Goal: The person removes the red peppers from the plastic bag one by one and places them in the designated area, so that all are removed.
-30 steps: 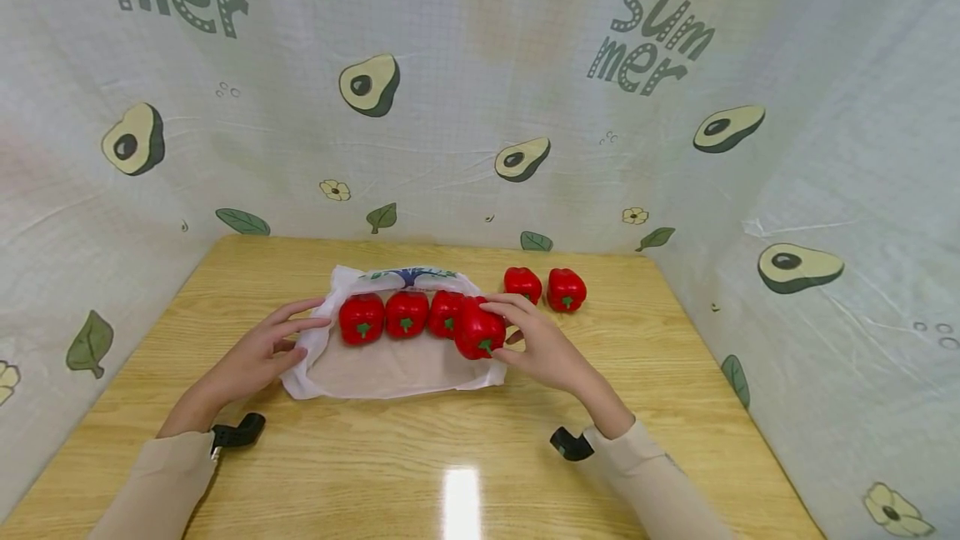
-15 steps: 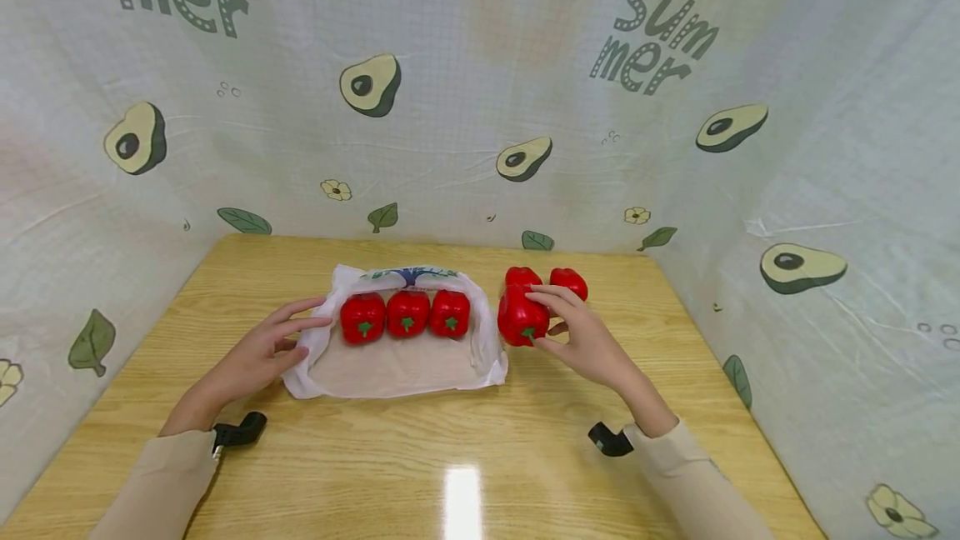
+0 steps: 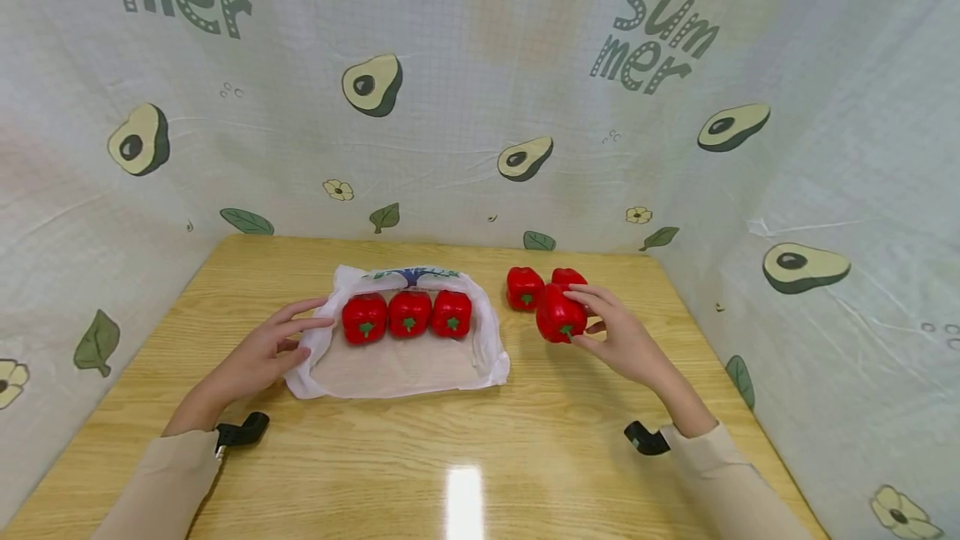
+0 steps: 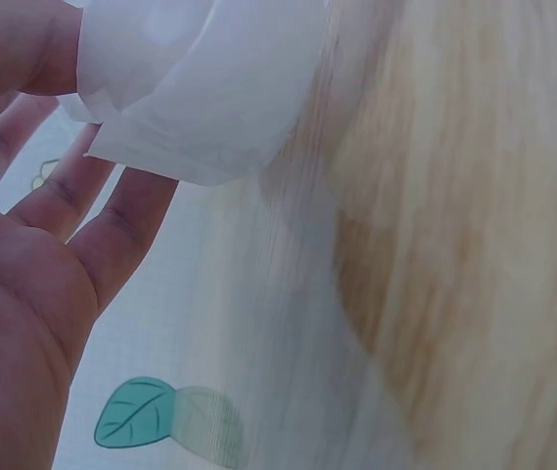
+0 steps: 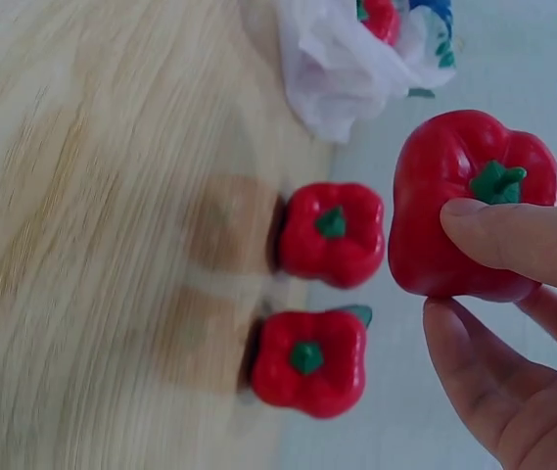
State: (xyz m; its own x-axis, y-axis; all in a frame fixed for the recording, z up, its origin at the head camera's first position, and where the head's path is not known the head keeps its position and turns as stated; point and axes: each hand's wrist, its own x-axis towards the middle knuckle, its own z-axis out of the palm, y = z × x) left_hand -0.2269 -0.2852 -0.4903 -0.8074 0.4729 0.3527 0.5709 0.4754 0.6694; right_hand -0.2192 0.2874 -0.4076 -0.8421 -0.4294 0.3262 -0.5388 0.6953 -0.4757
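Observation:
A white plastic bag (image 3: 491,348) lies with its mouth spread towards me, and three red bell peppers (image 3: 409,314) sit in a row inside. At the bag's left edge is my left hand (image 3: 262,357); the left wrist view shows the thin plastic (image 4: 200,88) between its thumb and fingers. My right hand (image 3: 626,340) grips another red bell pepper (image 3: 558,313), stem towards me, above the table right of the bag. Behind it, two more bell peppers stand on the table, a left one (image 3: 523,286) and a partly hidden right one (image 3: 567,276).
The wooden table (image 3: 360,465) ends at a pale printed cloth (image 3: 442,215) that hangs behind and on both sides. A bright reflection lies on the table's front part. Black camera mounts sit at both wrists.
My right hand has carried its bell pepper out from the bag's right side and moved rightward to near the two loose peppers. My left hand has stayed at the bag's edge.

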